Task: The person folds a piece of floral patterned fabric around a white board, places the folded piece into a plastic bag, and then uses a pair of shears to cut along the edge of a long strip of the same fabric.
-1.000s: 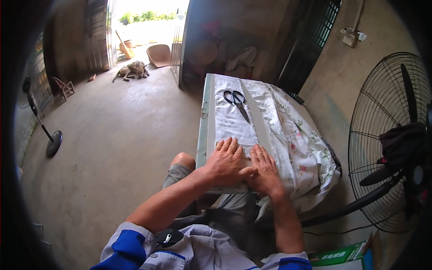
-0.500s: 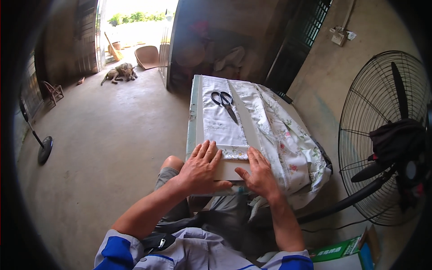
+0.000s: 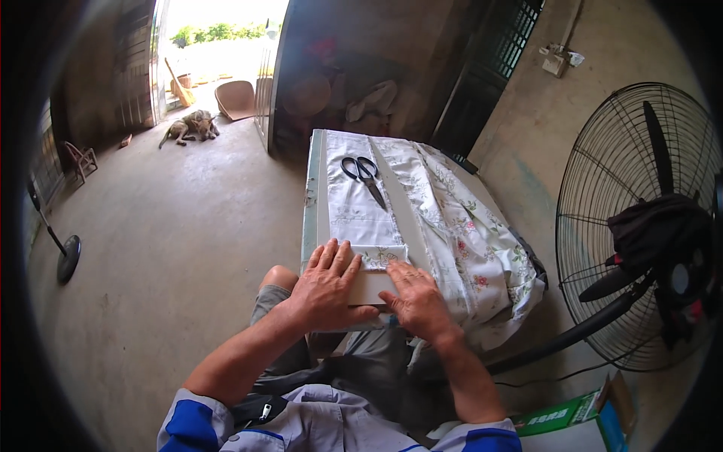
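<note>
We see two bare hands pressed to a strip of patterned cloth at the frame's centre.
Our left hand (image 3: 324, 288) lies flat at the near left end of the white cloth strip (image 3: 345, 215), and our right hand (image 3: 419, 301) rests fingers down at its right edge; black-handled scissors (image 3: 369, 183) lie above them. We find floral fabric (image 3: 471, 226) bunched across the table (image 3: 309, 207) right of centre, a large fan (image 3: 680, 279) at the right, a green box (image 3: 565, 416) lower right, and a dog (image 3: 190, 129) lying upper left.
</note>
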Demonstrator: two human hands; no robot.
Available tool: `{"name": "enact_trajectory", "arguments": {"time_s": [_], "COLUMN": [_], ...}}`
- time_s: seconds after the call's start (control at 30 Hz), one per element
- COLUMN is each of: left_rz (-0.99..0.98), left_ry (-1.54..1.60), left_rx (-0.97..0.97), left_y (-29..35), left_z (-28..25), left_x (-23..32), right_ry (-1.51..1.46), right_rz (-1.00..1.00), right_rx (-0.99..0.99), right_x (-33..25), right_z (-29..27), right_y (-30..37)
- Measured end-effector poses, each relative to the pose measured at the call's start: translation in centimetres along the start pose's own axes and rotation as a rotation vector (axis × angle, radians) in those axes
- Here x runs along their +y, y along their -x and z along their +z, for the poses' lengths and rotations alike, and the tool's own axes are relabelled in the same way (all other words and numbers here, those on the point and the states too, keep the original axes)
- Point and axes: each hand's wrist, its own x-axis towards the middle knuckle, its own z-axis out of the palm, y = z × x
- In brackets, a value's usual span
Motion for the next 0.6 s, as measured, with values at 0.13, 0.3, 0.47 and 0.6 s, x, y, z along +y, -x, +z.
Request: {"name": "enact_trajectory", "arguments": {"time_s": [0.13,0.3,0.47,0.6], "left_rz": [0.014,0.014,-0.084,-0.064], "left_ry": [-0.017,0.007,0.064,0.046], "left_rx": [0.012,0.018,-0.003,0.096], "left_y": [0.1,-0.4,-1.7,-2.2], "left_z": [0.1,-0.7,-1.4,-0.8], "left_x": [-0.2,0.1,0.4,-0.4], "right_ry": [0.007,0.165,0.277,0.303], "right_rz": [0.033,-0.086,-0.216,-0.246], "right_rx": [0.078,0.179,0.179,0.195], "right_x": [0.7,1.6,2.8,3.4], "right_z": [-0.9,-1.1,-0.9,-0.3], "right_y": [-0.5,-1.7,-2.9,-3.3]}}
